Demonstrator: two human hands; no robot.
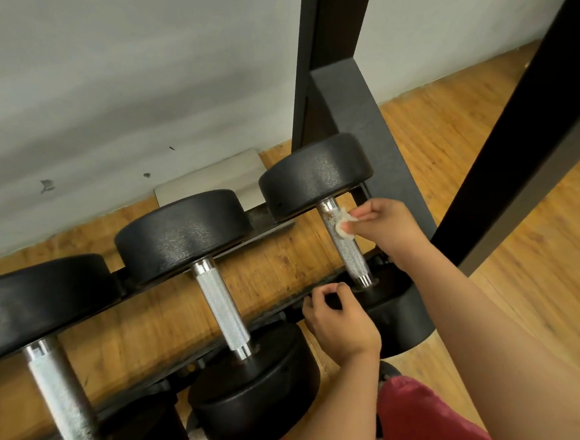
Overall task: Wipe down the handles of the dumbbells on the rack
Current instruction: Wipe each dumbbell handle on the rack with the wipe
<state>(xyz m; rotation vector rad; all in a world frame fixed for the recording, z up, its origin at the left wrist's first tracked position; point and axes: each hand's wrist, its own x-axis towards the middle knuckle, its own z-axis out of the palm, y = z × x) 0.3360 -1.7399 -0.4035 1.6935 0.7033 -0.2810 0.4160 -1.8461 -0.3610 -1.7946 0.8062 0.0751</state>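
Observation:
Three black dumbbells with knurled steel handles lie across the low rack rails (275, 229). My right hand (385, 227) pinches a small white wipe (343, 223) against the upper part of the right dumbbell's handle (347, 250). Just left of that dumbbell's near head (398, 318), my left hand (340, 322) hovers at the front rail with fingers curled and nothing in it. The middle handle (223, 308) and the left handle (62, 397) are untouched.
A black rack upright (340, 79) stands behind the right dumbbell, and a dark slanted beam (521, 117) crosses on the right. A grey wall is behind, wooden floor (527, 289) beneath. A metal plate (224, 179) lies by the wall. Red clothing (426, 423) shows at the bottom.

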